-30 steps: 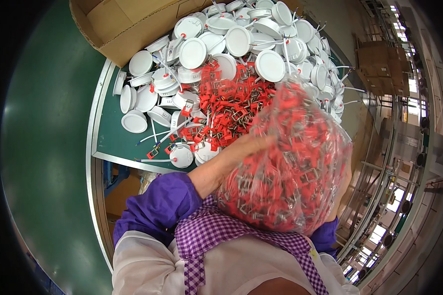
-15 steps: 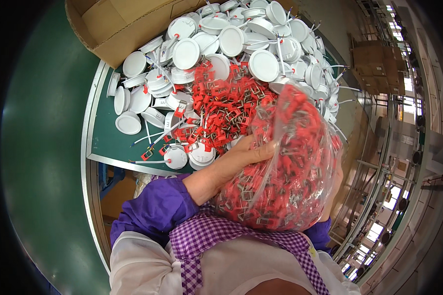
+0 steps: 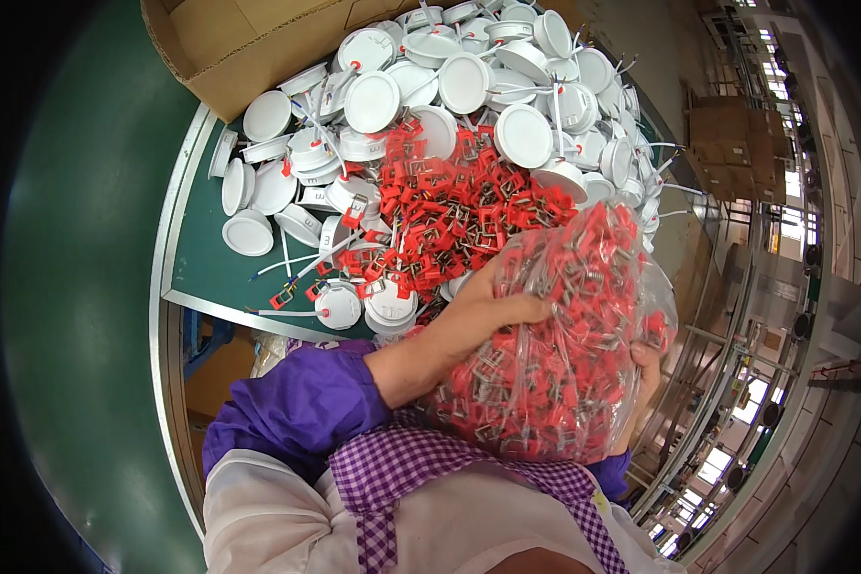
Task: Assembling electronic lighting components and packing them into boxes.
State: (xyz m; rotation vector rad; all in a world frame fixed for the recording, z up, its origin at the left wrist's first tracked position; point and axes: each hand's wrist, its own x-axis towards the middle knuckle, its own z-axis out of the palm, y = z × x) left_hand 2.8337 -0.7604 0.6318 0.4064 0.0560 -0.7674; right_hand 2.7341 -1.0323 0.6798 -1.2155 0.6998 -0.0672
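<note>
A clear plastic bag (image 3: pixel 555 373) full of small red clips with metal springs is held up against my apron. My left hand (image 3: pixel 483 320) grips its left side, thumb pressed into the plastic. At the bag's right side my right hand (image 3: pixel 644 373) holds on, with most of its fingers hidden behind the bag. The bag's upper part leans over a heap of loose red clips (image 3: pixel 450 215) on the table. Around and behind that heap lie many round white lamps (image 3: pixel 371 101) with short white cables.
A cardboard box (image 3: pixel 258 48) stands at the far left of the lamps. The green table (image 3: pixel 201 253) has a metal edge along its left and front. Another green surface (image 3: pixel 77 287) lies further left. Stacked brown cartons (image 3: pixel 737 139) stand at the right across the floor.
The bag's top has dropped lower and tilted forward. More red clips lie on the heap before it. My right thumb now shows at the bag's right side.
</note>
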